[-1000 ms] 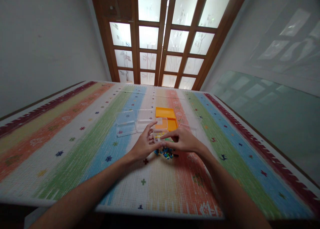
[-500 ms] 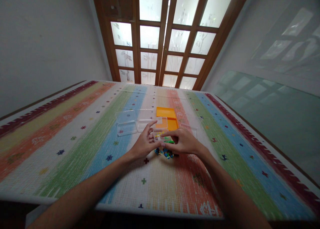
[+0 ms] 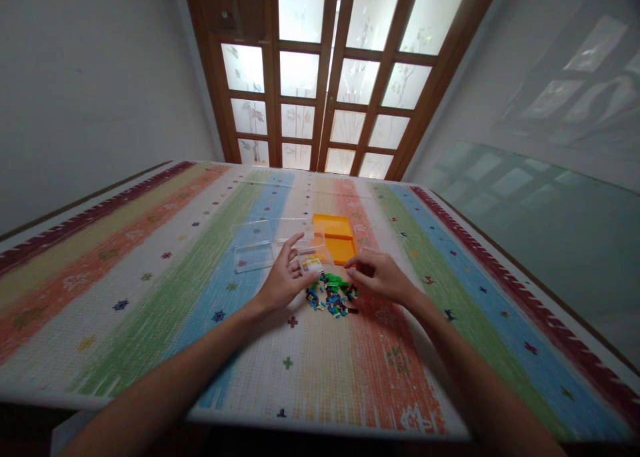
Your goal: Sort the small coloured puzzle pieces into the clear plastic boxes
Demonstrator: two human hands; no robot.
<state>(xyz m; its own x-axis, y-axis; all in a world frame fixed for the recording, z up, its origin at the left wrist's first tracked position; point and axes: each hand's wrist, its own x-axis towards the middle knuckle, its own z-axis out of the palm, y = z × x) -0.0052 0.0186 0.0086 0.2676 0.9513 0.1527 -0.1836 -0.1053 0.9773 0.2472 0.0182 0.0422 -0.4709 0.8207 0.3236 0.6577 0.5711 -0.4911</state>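
My left hand (image 3: 286, 278) holds a small clear plastic box (image 3: 325, 257) with yellow and white pieces (image 3: 313, 264) in it, its thumb at the near edge and its fingers at the left side. Just right of the pile, my right hand (image 3: 377, 275) is closed with its fingertips together; anything between them is too small to make out. A pile of small green, blue and dark bricks (image 3: 334, 294) lies on the striped cloth, below and between both hands.
An open orange case (image 3: 332, 224) lies behind the hands. Clear plastic boxes (image 3: 254, 257) stand left of it, and another clear edge shows behind my right hand. The striped cloth (image 3: 200, 350) covers the table, with wooden glazed doors beyond.
My right hand has moved right, away from the clear box, and its fingers have drawn together. My left hand and the box have shifted slightly left, uncovering the green bricks.
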